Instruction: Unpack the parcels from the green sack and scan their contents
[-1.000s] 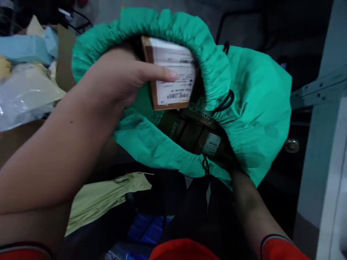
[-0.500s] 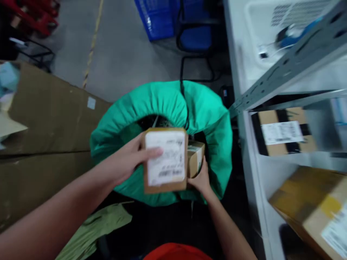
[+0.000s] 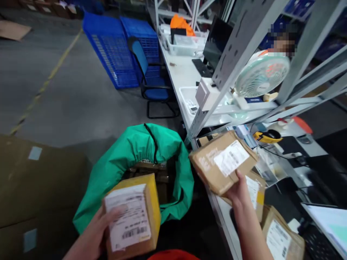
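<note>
My left hand (image 3: 104,225) is closed round a cardboard box (image 3: 154,216) with yellow tape and a white shipping label, its thumb lying over the label. The box is held in front of the near left part of a green fabric sack (image 3: 108,177), whose rim is folded outward. Inside the sack some brown boxes (image 3: 148,165) show in part. On the right, my right hand (image 3: 238,189) grips a labelled cardboard parcel (image 3: 207,159) from below, tilted above the desk edge. Its fingers are mostly hidden under the parcel.
More labelled parcels (image 3: 284,236) lie on the right desk beside a laptop (image 3: 325,220). A metal rack post (image 3: 233,54) rises past the sack, with a small fan (image 3: 262,76) behind it. A blue chair (image 3: 157,94) and blue crates (image 3: 108,50) stand ahead. Large cartons (image 3: 40,180) fill the left.
The view has swung right and up. My left hand still holds its box, now nearer me. My right hand has left the box in the sack and now holds a parcel at the desk.
</note>
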A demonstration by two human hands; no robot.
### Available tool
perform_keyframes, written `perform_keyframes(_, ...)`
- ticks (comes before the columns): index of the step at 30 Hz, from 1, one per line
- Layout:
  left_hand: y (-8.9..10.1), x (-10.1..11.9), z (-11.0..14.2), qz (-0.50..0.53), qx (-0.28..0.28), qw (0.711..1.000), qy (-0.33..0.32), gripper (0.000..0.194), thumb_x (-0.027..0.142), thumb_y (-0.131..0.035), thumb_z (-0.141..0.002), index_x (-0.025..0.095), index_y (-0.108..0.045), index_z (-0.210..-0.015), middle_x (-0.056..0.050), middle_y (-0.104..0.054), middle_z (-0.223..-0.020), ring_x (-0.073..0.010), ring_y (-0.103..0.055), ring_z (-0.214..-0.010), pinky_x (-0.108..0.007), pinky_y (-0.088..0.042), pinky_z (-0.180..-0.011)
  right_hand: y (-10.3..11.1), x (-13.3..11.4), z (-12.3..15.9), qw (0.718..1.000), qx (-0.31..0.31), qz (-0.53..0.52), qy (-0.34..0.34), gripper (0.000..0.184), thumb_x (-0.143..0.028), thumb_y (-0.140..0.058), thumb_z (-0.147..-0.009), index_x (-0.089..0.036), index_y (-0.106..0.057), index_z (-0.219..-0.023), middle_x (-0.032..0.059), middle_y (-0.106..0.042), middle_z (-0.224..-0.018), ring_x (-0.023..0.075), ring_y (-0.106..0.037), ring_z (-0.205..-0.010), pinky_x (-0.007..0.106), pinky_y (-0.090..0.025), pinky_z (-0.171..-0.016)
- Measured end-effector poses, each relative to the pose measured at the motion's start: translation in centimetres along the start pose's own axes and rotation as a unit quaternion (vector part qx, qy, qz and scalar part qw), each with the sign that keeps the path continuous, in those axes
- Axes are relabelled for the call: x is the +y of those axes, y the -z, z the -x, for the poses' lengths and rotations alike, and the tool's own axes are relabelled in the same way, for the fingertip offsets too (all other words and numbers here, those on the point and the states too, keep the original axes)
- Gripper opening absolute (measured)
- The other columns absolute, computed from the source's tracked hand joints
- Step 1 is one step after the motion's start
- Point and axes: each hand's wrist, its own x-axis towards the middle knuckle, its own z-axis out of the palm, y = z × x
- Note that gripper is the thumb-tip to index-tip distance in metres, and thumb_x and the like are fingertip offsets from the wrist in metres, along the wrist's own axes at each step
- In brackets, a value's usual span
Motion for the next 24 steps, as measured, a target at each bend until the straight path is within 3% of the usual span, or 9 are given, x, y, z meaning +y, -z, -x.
perform_keyframes(2, -2.6, -0.2, 0.3, 0.050, -0.014, 0.998, 0.036, 0.050, 0.054, -0.085, -0.034, 0.040, -0.066, -0.079, 0.003, -0.078, -0.073, -0.0433, -0.075, -0.088, -0.056, -0.061, -0.076, -2.2, -3.0, -3.6, 0.999, -0.002, 0.034, -0.023, 0.083, -0.075, -0.044, -0.081, -0.023, -0.044, -0.146, 0.0144, -0.067, -0.128, 0.0359, -0.063, -0.119, 0.057, -0.054, -0.096)
perform_keyframes(4, -5.1, -0.3, 0.8, 0.042, -0.075, 0.996, 0.026, 0.060, 0.055, -0.088, -0.034, 0.038, -0.069, -0.088, 0.000, -0.079, -0.080, -0.0442, -0.074, -0.092, -0.056, -0.062, -0.079, -4.0, -4.9, -6.5, 0.993, 0.004, 0.098, -0.073, 0.089, -0.081, -0.034, -0.081, -0.021, -0.041, -0.146, 0.0181, -0.068, -0.120, 0.0373, -0.066, -0.111, 0.062, -0.052, -0.092)
perform_keyframes(7, -9.3, -0.5, 1.3, 0.036, -0.164, 0.986, -0.014, 0.072, 0.061, -0.089, -0.043, 0.033, -0.067, -0.106, -0.005, -0.079, -0.094, -0.0420, -0.073, -0.099, -0.053, -0.062, -0.085, -4.4, -5.9, -7.3, 0.986, 0.021, 0.144, -0.077, 0.092, -0.086, -0.035, -0.078, -0.021, -0.044, -0.142, 0.0193, -0.067, -0.117, 0.0368, -0.066, -0.110, 0.064, -0.048, -0.096)
perform_keyframes(10, -14.3, -0.8, 1.6, 0.038, -0.223, 0.972, -0.062, 0.073, 0.062, -0.087, -0.055, 0.027, -0.063, -0.115, -0.008, -0.077, -0.110, -0.0370, -0.071, -0.110, -0.048, -0.059, -0.096, -2.2, -5.1, -3.0, 0.990, 0.007, 0.134, -0.034, 0.089, -0.086, -0.056, -0.068, -0.024, -0.054, -0.133, 0.0171, -0.064, -0.128, 0.0346, -0.060, -0.123, 0.056, -0.046, -0.104)
perform_keyframes(14, -20.8, -2.5, 1.9, 0.024, -0.285, 0.953, -0.096, 0.086, 0.066, -0.084, -0.058, 0.024, -0.054, -0.127, -0.012, -0.070, -0.128, -0.0347, -0.065, -0.120, -0.045, -0.055, -0.101, 0.6, -2.6, 5.9, 0.958, -0.245, 0.151, -0.011, 0.091, -0.054, -0.089, -0.057, -0.026, -0.056, -0.137, 0.0114, -0.065, -0.132, 0.0337, -0.061, -0.123, 0.054, -0.050, -0.103)
perform_keyframes(16, -22.9, -3.8, 1.3, -0.017, -0.301, 0.946, -0.121, 0.088, 0.071, -0.079, -0.062, 0.022, -0.052, -0.131, -0.016, -0.065, -0.134, -0.0352, -0.062, -0.125, -0.046, -0.052, -0.105, 1.2, -1.9, 8.5, 0.943, -0.286, 0.171, -0.010, 0.092, -0.046, -0.089, -0.062, -0.026, -0.050, -0.142, 0.0096, -0.067, -0.131, 0.0324, -0.064, -0.119, 0.053, -0.051, -0.102)
perform_keyframes(20, -23.1, -7.3, -2.4, -0.167, -0.228, 0.937, -0.205, 0.084, 0.073, -0.068, -0.069, 0.016, -0.058, -0.129, -0.022, -0.057, -0.141, -0.0362, -0.056, -0.131, -0.047, -0.041, -0.116, 3.7, -4.0, 8.0, 0.969, -0.047, 0.241, 0.036, 0.082, -0.057, -0.078, -0.072, -0.025, -0.049, -0.142, 0.0096, -0.067, -0.130, 0.0323, -0.062, -0.120, 0.050, -0.048, -0.108)
perform_keyframes(22, -21.3, -9.1, -4.6, -0.255, -0.199, 0.921, -0.216, 0.068, 0.067, -0.064, -0.074, 0.017, -0.064, -0.120, -0.019, -0.062, -0.134, -0.0339, -0.063, -0.120, -0.044, -0.048, -0.107, 5.9, -6.9, 5.6, 0.952, 0.076, 0.284, 0.081, 0.096, -0.065, -0.073, -0.071, -0.021, -0.041, -0.150, 0.0138, -0.061, -0.137, 0.0346, -0.060, -0.123, 0.052, -0.046, -0.109)
perform_keyframes(24, -18.8, -10.7, -6.5, -0.316, -0.180, 0.909, -0.202, 0.048, 0.058, -0.065, -0.078, 0.019, -0.068, -0.107, -0.015, -0.068, -0.120, -0.0315, -0.068, -0.106, -0.040, -0.054, -0.097, 8.0, -10.1, 2.4, 0.904, 0.180, 0.349, 0.169, 0.121, -0.069, -0.076, -0.063, -0.012, -0.026, -0.157, 0.0214, -0.052, -0.144, 0.0385, -0.056, -0.126, 0.054, -0.044, -0.110)
